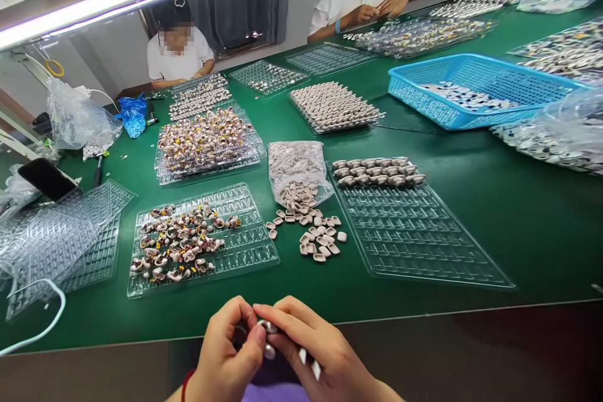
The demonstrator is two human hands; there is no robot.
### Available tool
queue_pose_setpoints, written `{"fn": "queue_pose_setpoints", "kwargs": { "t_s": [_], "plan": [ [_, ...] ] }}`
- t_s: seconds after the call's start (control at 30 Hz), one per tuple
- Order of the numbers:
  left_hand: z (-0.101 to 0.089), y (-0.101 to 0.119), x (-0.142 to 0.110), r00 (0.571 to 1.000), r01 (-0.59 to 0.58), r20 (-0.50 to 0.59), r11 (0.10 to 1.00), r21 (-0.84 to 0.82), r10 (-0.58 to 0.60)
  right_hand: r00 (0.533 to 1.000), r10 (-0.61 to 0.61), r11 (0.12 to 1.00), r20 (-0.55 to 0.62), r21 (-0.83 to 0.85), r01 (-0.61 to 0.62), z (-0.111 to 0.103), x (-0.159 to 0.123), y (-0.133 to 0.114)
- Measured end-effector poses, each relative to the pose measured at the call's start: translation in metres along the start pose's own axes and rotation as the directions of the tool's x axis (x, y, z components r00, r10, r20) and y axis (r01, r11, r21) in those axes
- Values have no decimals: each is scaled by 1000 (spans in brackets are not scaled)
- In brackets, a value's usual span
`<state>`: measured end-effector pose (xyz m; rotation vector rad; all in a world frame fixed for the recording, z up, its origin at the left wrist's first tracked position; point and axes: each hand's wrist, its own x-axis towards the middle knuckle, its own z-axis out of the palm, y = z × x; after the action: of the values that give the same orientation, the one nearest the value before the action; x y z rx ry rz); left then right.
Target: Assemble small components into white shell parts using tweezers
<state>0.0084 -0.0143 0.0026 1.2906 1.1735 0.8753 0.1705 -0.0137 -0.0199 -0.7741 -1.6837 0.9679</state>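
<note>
At the table's near edge, my left hand and my right hand are closed together on a small glossy earbud part, pinched between thumbs and fingers. Fingers cover most of it. Small white pieces show among the lower fingers of my right hand; their kind is unclear. Beyond my hands lie loose beige cup-shaped shells, spilling from a clear plastic bag. To the left, a clear tray bears earbud parts with dark and yellow bits. On the right, another clear tray has filled rows at its far end.
Stacked filled trays and a tray of beige parts stand farther back. A blue basket holds white pieces. At left are clear trays, a phone and a white cable. Two people sit across the green table.
</note>
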Motion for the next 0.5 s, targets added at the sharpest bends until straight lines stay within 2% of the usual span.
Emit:
{"fn": "queue_pose_setpoints", "kwargs": {
  "t_s": [0.13,0.23,0.5],
  "plan": [
    [0,-1,-1,996,94,23,984,-153,-92,1000,3,1000,-22,-4,-3,2,-2,2],
    [1,0,-3,992,121,42,969,-217,-115,999,13,1000,-32,20,-12,2,-3,2],
    [-3,-4,-8,1000,27,0,985,-170,-28,997,77,990,-30,122,-73,1,-4,-2]
  ]
}}
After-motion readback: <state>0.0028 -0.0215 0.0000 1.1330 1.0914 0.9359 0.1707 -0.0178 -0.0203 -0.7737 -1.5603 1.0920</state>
